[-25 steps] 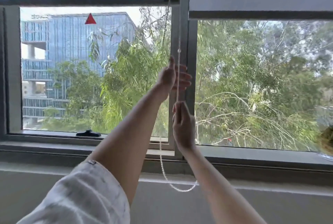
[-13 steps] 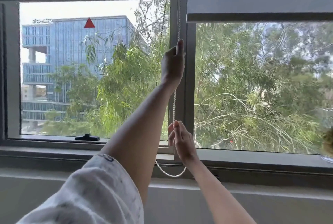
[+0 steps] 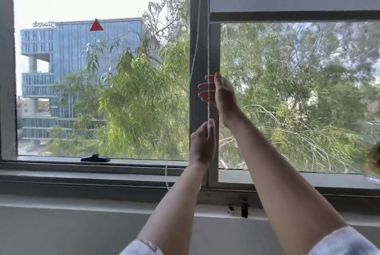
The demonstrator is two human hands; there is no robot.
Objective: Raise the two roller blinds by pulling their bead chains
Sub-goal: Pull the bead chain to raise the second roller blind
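White bead chain point(image 3: 208, 53) in left-hand grip point(image 3: 203, 143), below right hand point(image 3: 218, 92).

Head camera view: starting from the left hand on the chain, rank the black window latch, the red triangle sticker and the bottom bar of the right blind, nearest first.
Measured across the picture from the left hand:
1. Black window latch, low on the left sill, closest.
2. Bottom bar of the right blind, up and to the right.
3. Red triangle sticker, high on the left pane.
The last two are nearly level, so that order is loose.
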